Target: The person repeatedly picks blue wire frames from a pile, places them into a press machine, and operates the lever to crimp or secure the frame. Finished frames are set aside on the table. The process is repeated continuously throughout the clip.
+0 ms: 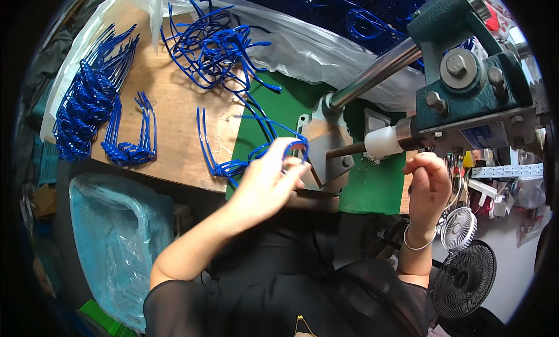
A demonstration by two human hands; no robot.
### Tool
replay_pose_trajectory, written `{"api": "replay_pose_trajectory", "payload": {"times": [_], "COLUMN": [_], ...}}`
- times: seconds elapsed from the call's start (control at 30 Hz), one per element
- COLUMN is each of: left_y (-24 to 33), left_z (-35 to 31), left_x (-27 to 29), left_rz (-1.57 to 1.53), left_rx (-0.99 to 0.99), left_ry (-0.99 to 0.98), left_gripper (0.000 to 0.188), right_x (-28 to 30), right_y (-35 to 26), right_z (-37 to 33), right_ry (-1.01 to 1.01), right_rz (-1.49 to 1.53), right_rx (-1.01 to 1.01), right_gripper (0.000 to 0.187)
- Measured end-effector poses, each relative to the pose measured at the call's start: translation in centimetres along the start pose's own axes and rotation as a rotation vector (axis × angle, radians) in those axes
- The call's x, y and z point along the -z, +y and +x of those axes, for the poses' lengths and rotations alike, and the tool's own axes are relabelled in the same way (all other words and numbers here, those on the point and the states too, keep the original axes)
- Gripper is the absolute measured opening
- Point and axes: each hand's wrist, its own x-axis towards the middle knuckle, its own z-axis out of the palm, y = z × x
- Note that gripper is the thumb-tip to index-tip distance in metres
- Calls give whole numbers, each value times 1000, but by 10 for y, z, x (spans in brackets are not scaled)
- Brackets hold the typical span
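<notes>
My left hand (pixel 269 177) is closed around a looped blue cord (pixel 304 149), thin and glossy like coated wire, just left of the press's metal base plate (pixel 333 162). Beside its knuckles lie more blue cords (pixel 224 167) with upright ends, on the edge of the green mat. My right hand (pixel 430 177) is raised at the right of the bench press (pixel 466 86), below its dark green head. Its fingers curl in toward the thumb, and nothing shows between them. A white sleeve (pixel 381 142) and a metal rod (pixel 346 150) extend from the press head toward the base plate.
A tangle of blue cords (pixel 212 48) and a stacked bundle (pixel 87 107) lie on the wooden board (pixel 174 153). A smaller bundle (pixel 129 152) is beside them. Plastic sheeting (pixel 303 46) edges the back. A plastic-lined blue basket (pixel 116 244) stands lower left; fans (pixel 464 277) stand lower right.
</notes>
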Motion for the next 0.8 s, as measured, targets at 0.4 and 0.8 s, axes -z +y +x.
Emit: {"api": "replay_pose_trajectory", "payload": {"times": [0.4, 0.8], "left_y": [-19, -27], "left_z": [28, 116], "left_x": [43, 204], "left_rz": [1094, 311], "left_rx": [-532, -43], "left_ry": [249, 564], "left_gripper": [32, 31], "right_x": [-9, -23], "right_y": [8, 14], "right_z": [-8, -20], "right_ry": [-129, -195], "right_rz": [42, 90], "right_rx": [-160, -261], "right_gripper": [9, 8]}}
